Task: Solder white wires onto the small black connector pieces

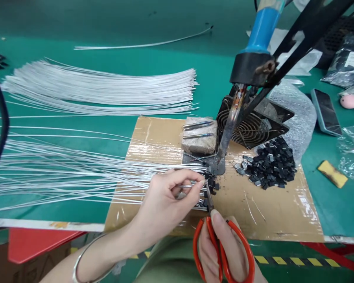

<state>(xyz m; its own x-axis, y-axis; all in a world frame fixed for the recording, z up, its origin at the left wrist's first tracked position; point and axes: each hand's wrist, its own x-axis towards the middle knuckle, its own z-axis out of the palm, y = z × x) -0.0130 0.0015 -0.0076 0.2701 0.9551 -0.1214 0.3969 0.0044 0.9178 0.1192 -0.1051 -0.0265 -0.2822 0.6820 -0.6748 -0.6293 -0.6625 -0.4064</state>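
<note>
My left hand (174, 192) is closed in a pinch on the end of a thin white wire, just above the cardboard. In my right hand (227, 239) is a pair of scissors (209, 198) with red handles, its blade tips touching or very close to the pinched wire end. Whether the blades are fully closed I cannot tell. Many white wires (85, 169) run from the left under and past my left hand. Small black connectors (214, 184) sit at their ends beside the scissor tips.
A soldering iron (231, 122) hangs on a black stand over the cardboard sheet (165, 133). Around it are a block (199, 145) with metal tips, a fan (247, 125) and a connector pile (271, 165). Behind lies a wire bundle (106, 86); a phone (326, 112) and yellow sponge (332, 173) lie right.
</note>
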